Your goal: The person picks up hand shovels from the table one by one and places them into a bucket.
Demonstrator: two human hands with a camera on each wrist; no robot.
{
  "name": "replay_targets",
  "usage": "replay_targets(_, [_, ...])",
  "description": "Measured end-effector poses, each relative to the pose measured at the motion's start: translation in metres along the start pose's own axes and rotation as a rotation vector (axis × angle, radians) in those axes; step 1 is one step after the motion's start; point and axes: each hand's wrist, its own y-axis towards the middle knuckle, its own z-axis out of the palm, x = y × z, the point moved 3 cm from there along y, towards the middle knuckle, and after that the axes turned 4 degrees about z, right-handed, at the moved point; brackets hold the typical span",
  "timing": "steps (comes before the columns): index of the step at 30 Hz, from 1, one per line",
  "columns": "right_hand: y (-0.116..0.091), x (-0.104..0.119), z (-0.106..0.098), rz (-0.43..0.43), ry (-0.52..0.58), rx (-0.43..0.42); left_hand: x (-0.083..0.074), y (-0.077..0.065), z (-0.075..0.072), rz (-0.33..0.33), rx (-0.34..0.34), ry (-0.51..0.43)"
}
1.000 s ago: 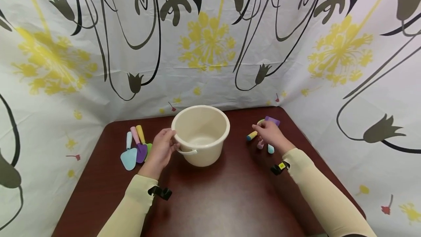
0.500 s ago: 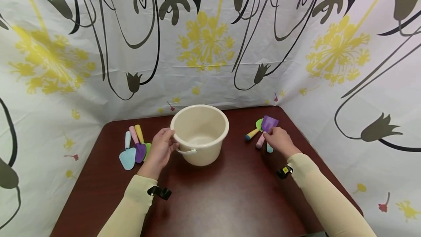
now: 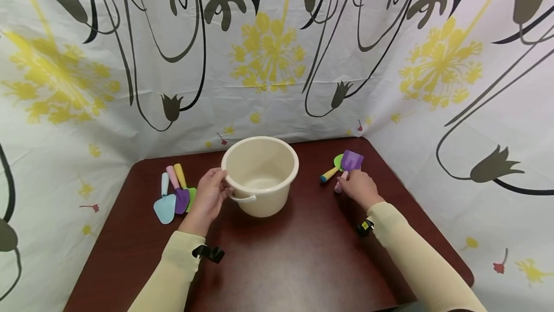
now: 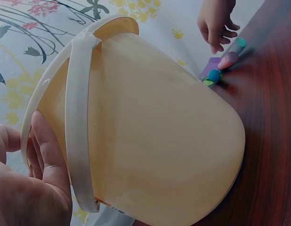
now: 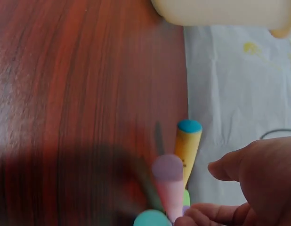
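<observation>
A cream plastic bucket (image 3: pixel 263 202) stands on the dark wooden table (image 3: pixel 277 268). At its left rim my left hand (image 3: pixel 210 196) pinches the edge between thumb and fingers; the bucket's handle (image 4: pixel 79 127) hangs down beside those fingers. On the right, my right hand (image 3: pixel 360 188) hovers over a small group of toy garden tools. In the right wrist view its thumb stands apart from the fingers. Closest to it are a purple shovel (image 3: pixel 352 159) with a pink handle (image 5: pixel 170 181) and a light blue handle end (image 5: pixel 151 218), which the hand hides in the head view.
Beside them lies a green toy tool with a yellow, blue-tipped handle (image 3: pixel 330 174). Left of the bucket are a light blue trowel (image 3: pixel 165 208), a purple one (image 3: pixel 182 201) and a green one (image 3: pixel 192 200). A patterned curtain (image 3: pixel 268 110) borders the table.
My right hand first drew back to the right, uncovering the purple shovel, then came lower over the pink and light blue handles. My left hand stays on the bucket rim.
</observation>
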Motion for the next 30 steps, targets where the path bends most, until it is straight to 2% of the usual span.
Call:
replay_targets(4, [0.002,0.010,0.007,-0.002,-0.031,0.001,-0.001,0.000,-0.001,0.002,-0.005,-0.001])
replay_targets(11, [0.007,0.018,0.015,0.080,-0.110,0.045,0.000,0.000,-0.001,0.006,-0.004,0.002])
replay_targets(15, [0.010,0.024,0.015,0.100,-0.121,0.057,-0.001,-0.001,0.000,0.008,-0.003,0.002])
replay_targets(30, [0.011,0.024,0.015,0.064,-0.189,0.041,0.000,0.002,0.001,0.000,-0.006,0.006])
